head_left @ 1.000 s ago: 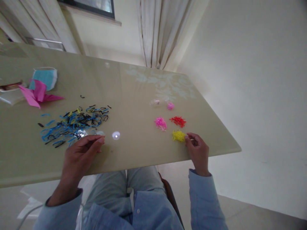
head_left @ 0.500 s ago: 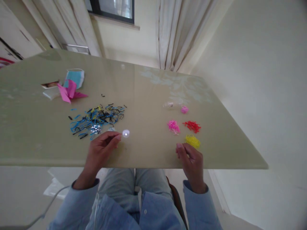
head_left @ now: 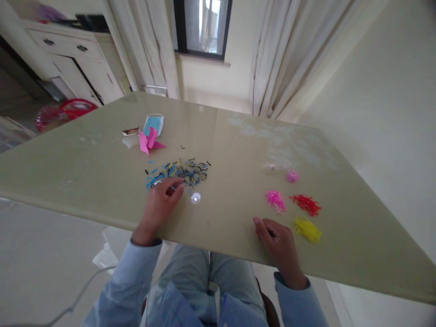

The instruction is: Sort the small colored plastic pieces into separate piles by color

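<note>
My left hand (head_left: 159, 202) is at the near edge of a loose pile of small black, blue and yellow rubber bands (head_left: 184, 173). Its thumb and index finger are slightly apart, with dark bands at their tips. To the right of those fingertips is a small round bright spot (head_left: 195, 198) on the tabletop. My right hand (head_left: 277, 236) rests closed near the front edge, thumb pressed to the curled fingers; whatever they hold is hidden. Beyond it are a pink pile of bands (head_left: 275, 201), a red pile (head_left: 306, 205) and a yellow pile (head_left: 307, 229).
A pink bunch (head_left: 292, 176) lies beside a clear small container (head_left: 271, 167) farther back. At the left are a blue face mask (head_left: 153, 123), folded pink paper (head_left: 150, 141) and a clear packet (head_left: 131, 142). The table (head_left: 235, 150) has its near edge at my lap.
The view has swung left and up, so the table appears shifted right. My left hand has moved onto the edge of the dark band pile, its fingers parting. My right hand stays closed, farther from the yellow pile.
</note>
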`<state>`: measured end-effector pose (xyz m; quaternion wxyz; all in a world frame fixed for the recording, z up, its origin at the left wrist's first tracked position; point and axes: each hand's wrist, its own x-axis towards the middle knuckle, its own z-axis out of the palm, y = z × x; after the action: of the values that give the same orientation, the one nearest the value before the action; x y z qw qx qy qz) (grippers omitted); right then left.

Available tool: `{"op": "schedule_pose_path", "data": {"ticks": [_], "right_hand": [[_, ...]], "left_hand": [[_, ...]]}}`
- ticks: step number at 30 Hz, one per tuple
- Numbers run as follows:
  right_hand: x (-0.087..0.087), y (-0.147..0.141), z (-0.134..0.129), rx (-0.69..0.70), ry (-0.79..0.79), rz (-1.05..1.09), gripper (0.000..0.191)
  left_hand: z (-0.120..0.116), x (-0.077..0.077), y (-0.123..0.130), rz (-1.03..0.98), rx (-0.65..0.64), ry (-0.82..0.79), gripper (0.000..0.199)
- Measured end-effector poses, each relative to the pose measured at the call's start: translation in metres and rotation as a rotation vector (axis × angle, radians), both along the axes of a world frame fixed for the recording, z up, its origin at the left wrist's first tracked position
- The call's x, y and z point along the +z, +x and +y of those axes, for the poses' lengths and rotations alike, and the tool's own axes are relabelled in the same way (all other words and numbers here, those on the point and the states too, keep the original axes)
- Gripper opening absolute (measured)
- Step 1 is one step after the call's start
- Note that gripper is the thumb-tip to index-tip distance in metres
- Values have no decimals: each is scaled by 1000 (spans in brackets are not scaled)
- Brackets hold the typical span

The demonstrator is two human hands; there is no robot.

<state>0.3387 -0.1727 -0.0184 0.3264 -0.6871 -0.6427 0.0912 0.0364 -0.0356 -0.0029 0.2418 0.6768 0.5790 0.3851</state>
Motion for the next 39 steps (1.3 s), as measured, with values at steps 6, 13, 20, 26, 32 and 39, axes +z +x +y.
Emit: {"op": "schedule_pose_path", "data": {"ticks": [6,13,20,26,32,39], "right_hand": [[1,-1,-1,5,42,-72,54],[3,-1,1,5,52,-65,55],[1,1,0,-2,24,-59,54],[1,1,0,-5,26,-70,55],[1,0,0,3,20,-62,55],[0,1,0,-4,23,-38,53]], "left_hand": [[43,3,-27,401,132,55,35],[57,6,-23,552,49,-49,34],[55,9,-23,552,5,-19,31],[48,10,-22,427,32,36,29],[31,18,-20,113,95,27,25],[-7,35,10,-875,-172,-335,30]]}}
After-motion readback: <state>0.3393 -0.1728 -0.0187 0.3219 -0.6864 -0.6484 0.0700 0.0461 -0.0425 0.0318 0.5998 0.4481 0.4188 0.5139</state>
